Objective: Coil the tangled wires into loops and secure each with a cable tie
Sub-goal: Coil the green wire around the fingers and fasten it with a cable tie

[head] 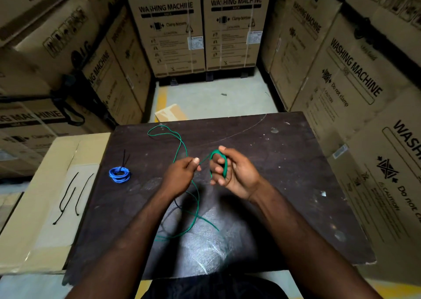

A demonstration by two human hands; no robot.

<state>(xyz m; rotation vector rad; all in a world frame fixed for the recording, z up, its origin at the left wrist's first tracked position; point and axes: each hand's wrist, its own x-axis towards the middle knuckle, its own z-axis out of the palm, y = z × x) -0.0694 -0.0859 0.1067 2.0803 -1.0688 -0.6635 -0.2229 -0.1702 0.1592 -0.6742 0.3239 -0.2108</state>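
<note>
Now at mid-surface: R hand [234,173] up, palm toward the face, fingers curled thru a small bunch of loops [224,164] of green wire [198,198], thumb tip on top. Holds them snug. L hand [180,173] just beside; pinches same wire btwn thumb + forefinger, other fingers curled in. Short straight run of wire btwn the two hands. Rest of wire slack: one stretch away from L hand to a wide bend near far edge of surface [284,184], another down below the hands, curving across near side. Well apart to the left, flat on surface: blue coil [119,174] w/ black tie [124,159] on it, tail pointing away. Further left, on cardboard [34,219] beside surface: three loose black ties [68,191]. Stacked boxes [173,25] all round.
</note>
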